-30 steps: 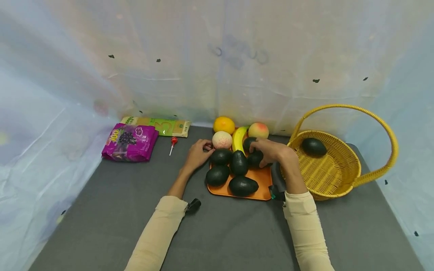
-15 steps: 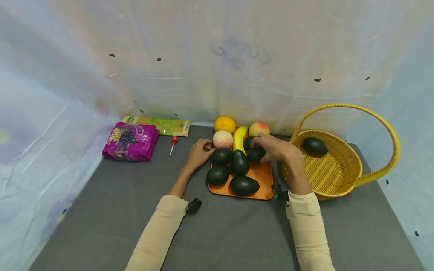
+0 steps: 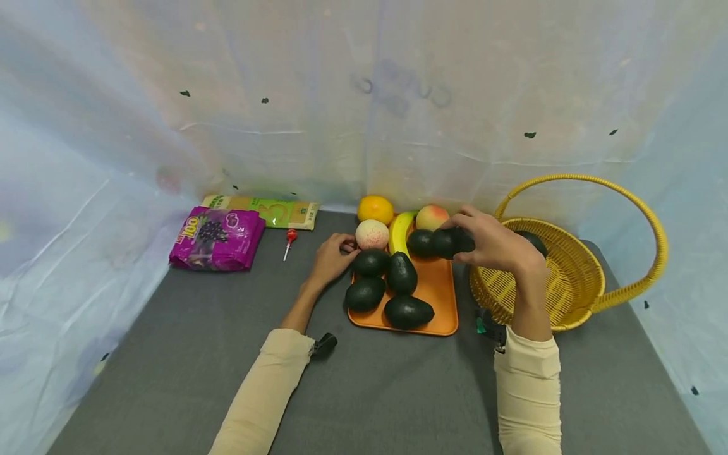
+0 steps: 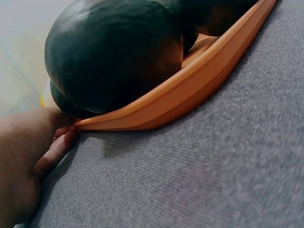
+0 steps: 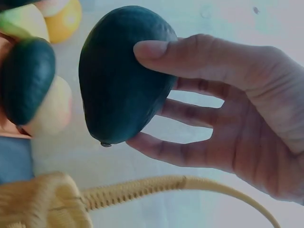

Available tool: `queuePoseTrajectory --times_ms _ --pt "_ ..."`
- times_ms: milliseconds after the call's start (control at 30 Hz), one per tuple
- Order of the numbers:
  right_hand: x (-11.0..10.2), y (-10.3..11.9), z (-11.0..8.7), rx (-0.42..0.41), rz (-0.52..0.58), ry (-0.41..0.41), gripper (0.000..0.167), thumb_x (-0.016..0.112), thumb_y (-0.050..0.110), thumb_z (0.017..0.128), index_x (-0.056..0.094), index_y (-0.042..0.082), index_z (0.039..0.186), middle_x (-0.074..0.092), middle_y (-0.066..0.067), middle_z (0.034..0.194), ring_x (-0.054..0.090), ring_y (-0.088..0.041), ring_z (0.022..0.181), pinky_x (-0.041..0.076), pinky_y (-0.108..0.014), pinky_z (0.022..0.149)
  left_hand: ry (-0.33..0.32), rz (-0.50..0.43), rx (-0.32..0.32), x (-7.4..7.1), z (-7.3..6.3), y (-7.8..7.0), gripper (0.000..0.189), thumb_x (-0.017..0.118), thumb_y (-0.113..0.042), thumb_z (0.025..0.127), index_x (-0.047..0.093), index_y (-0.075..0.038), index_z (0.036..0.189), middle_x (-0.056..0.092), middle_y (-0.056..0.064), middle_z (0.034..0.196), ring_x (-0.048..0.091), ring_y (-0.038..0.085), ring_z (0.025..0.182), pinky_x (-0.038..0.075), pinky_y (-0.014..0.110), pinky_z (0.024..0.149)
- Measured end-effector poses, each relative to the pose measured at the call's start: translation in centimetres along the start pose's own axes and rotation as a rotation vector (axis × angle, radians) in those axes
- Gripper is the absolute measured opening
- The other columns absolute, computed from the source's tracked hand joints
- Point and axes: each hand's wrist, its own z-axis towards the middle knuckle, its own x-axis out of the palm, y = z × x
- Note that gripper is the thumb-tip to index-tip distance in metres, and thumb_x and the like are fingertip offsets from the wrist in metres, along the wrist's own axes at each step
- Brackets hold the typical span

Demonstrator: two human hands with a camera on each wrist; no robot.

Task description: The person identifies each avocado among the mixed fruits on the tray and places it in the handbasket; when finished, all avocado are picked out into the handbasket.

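Note:
In the head view my right hand (image 3: 493, 243) grips a dark green avocado (image 3: 452, 242), raised near the tray's right edge. The right wrist view shows thumb and fingers round this avocado (image 5: 126, 71), its narrow end down. My left hand (image 3: 334, 259) holds the left rim of the orange tray (image 3: 443, 316); in the left wrist view its fingertips meet the rim (image 4: 180, 95) beside an avocado (image 4: 114, 52). Several avocados (image 3: 409, 313) lie on the tray with a banana (image 3: 400, 234), a pale speckled peach (image 3: 372, 235), an orange (image 3: 375, 209) and a red-yellow peach (image 3: 432, 217).
To the right stands a yellow wicker basket (image 3: 586, 262) with a tall handle; an avocado (image 3: 533, 241) inside is partly hidden by my right hand. At left lie a purple grape-printed pack (image 3: 218, 239), a green-yellow packet (image 3: 284, 213) and a red lollipop (image 3: 291, 235).
My right hand has taken an avocado off the tray and carried it up and right, toward the basket. My left hand stays at the tray's edge.

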Motion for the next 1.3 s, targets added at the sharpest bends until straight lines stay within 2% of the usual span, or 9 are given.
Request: queuePoseTrajectory --times_ms 333,467,567,800,900,967,1033,1133,1300 --pt "-2.4 -0.6 -3.4 0.022 -0.056 -0.16 0.054 0.087 0.001 0.08 0.067 0.004 0.129 0.06 -0.012 0.122 0.063 -0.03 0.101 0.055 -0.047 0.085 0.001 0.008 0.004 -0.2 0.1 -0.2 0.034 0.076 -0.022 0.095 0.072 -0.003 0.123 0.069 0.017 0.116 0.074 0.029 0.103 0.053 0.051 0.103" --pt "-3.0 -2.0 -4.9 0.04 -0.066 -0.22 0.057 0.089 0.003 0.079 0.066 0.004 0.131 0.06 -0.014 0.123 0.061 -0.03 0.103 0.051 -0.035 0.084 0.005 0.003 0.005 -0.2 0.0 -0.3 0.033 0.076 -0.022 0.096 0.072 -0.003 0.123 0.068 0.017 0.116 0.074 0.029 0.103 0.053 0.05 0.103" --pt "-3.3 -3.0 -6.0 0.083 -0.049 -0.249 0.057 0.089 0.004 0.08 0.066 0.002 0.132 0.059 -0.017 0.125 0.059 -0.032 0.106 0.045 -0.024 0.084 0.003 -0.002 0.005 -0.3 -0.1 -0.3 0.033 0.076 -0.022 0.095 0.072 -0.003 0.122 0.069 0.018 0.115 0.073 0.03 0.102 0.053 0.051 0.102" --pt "-3.7 -5.3 -8.3 0.218 -0.019 -0.341 0.054 0.085 -0.001 0.082 0.064 -0.002 0.132 0.054 -0.024 0.126 0.056 -0.043 0.109 0.036 -0.009 0.078 0.003 0.007 0.0 -0.3 -0.2 -0.2 0.034 0.076 -0.022 0.095 0.072 -0.004 0.123 0.069 0.017 0.115 0.073 0.029 0.103 0.053 0.051 0.102" --pt "-3.7 -6.1 -9.0 0.311 -0.02 -0.375 0.056 0.082 0.001 0.085 0.061 -0.001 0.137 0.051 -0.027 0.131 0.053 -0.046 0.111 0.045 -0.024 0.087 0.006 0.007 -0.007 -0.3 -0.2 -0.1 0.034 0.076 -0.023 0.096 0.072 -0.004 0.123 0.069 0.017 0.115 0.073 0.029 0.102 0.053 0.051 0.102" --pt "-3.7 -6.6 -9.4 0.381 -0.027 -0.376 0.059 0.081 0.004 0.087 0.058 -0.002 0.141 0.048 -0.03 0.135 0.05 -0.049 0.112 0.049 -0.045 0.091 0.008 0.005 -0.009 -0.2 -0.3 -0.1 0.034 0.076 -0.022 0.095 0.072 -0.004 0.123 0.069 0.017 0.115 0.073 0.03 0.103 0.053 0.051 0.102" --pt "-3.6 -7.2 -9.7 0.449 -0.035 -0.369 0.06 0.078 0.007 0.09 0.054 -0.003 0.144 0.044 -0.033 0.138 0.049 -0.053 0.114 0.044 -0.067 0.091 0.008 0.001 -0.009 -0.1 -0.3 -0.1 0.034 0.076 -0.022 0.096 0.072 -0.003 0.123 0.069 0.017 0.115 0.073 0.03 0.102 0.053 0.051 0.102" --pt "-3.4 -8.2 -10.1 0.558 -0.041 -0.33 0.062 0.074 0.012 0.094 0.049 -0.004 0.148 0.04 -0.037 0.141 0.046 -0.057 0.117 0.044 -0.073 0.091 0.007 0.001 -0.006 -0.1 -0.3 -0.1 0.034 0.076 -0.022 0.096 0.072 -0.003 0.123 0.069 0.018 0.115 0.073 0.03 0.102 0.053 0.051 0.102" --pt "-2.9 -10.2 -11.2 0.664 -0.062 -0.26 0.061 0.071 0.015 0.096 0.046 -0.008 0.147 0.039 -0.04 0.136 0.045 -0.055 0.114 0.046 -0.07 0.088 0.005 0.007 0.003 -0.1 -0.2 -0.2 0.033 0.076 -0.021 0.096 0.072 -0.002 0.123 0.069 0.018 0.115 0.073 0.03 0.102 0.054 0.05 0.101"
